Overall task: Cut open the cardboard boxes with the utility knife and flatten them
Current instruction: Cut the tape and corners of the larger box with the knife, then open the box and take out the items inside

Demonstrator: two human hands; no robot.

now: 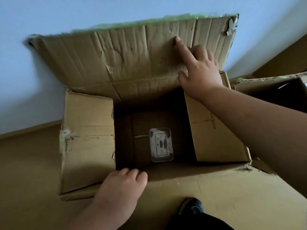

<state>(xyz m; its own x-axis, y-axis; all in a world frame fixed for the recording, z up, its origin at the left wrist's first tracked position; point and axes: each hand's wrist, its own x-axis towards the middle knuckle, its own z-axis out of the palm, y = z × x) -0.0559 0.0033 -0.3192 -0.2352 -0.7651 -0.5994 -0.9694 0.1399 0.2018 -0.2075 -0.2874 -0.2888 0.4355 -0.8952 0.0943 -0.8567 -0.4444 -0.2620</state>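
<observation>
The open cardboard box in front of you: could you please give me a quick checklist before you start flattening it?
1. Top flaps open: ok; the far flap stands up, side flaps are folded out.
2. Cardboard box empty: not ok; a small grey tray lies on the bottom.
3. Left hand steadying the near rim: ok.
4. Right hand on the far flap: ok, index finger pressing it.
5. Utility knife located: cannot tell; none in view.
6. Foot clear: not ok; a shoe rests by the near flap.
</observation>
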